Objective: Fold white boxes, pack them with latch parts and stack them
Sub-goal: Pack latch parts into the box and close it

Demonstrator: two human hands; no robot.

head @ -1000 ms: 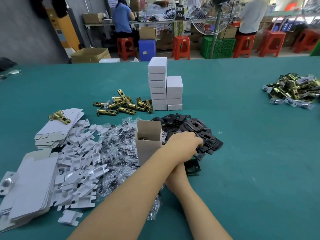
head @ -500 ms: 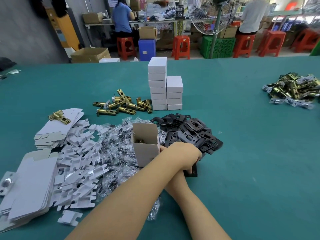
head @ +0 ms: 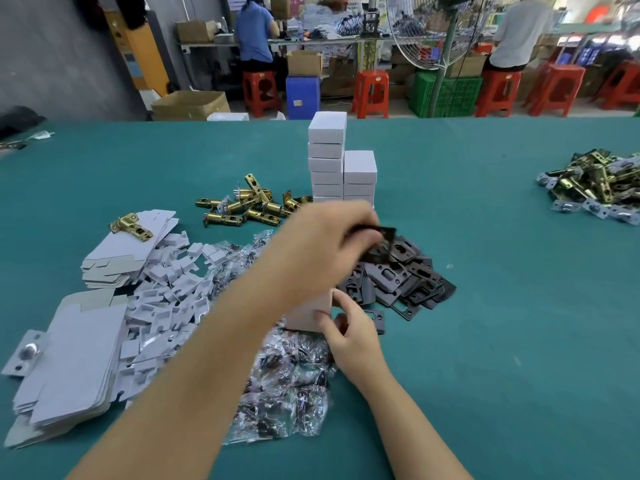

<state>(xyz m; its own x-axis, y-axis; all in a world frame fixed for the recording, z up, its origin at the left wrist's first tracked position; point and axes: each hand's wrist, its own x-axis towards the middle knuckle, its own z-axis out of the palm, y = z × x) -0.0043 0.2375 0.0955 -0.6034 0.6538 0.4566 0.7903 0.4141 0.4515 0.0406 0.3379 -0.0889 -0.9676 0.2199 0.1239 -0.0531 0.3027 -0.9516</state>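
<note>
Head view: the left hand [head: 318, 251] crosses over from the left and is raised above the pile of black strike plates [head: 401, 278], its fingers pinched on one black plate [head: 379, 240] that hangs tilted above the pile; the hand is motion-blurred. Below it, the right hand [head: 349, 332] rests near the green table [head: 502, 306], thumb and fingers closed against the side of the upright open white box [head: 310, 311], which stands just under the left wrist, mostly hidden by it. A single black plate [head: 375, 318] lies flat on the table, touching the right hand's far side. Beneath both forearms lies a heap of clear screw packets [head: 287, 386]. To the left of the left forearm are small white cardboard inserts [head: 166, 303] and stacks of flat box blanks [head: 76, 365], one farther stack bearing a brass latch [head: 130, 226]. Beyond the left hand lie loose brass latch bolts [head: 247, 206] and, just behind the knuckles, two stacks of closed white boxes [head: 341, 164], the left stack taller. Far to the right of both hands sits another pile of latch parts [head: 595, 185].
</note>
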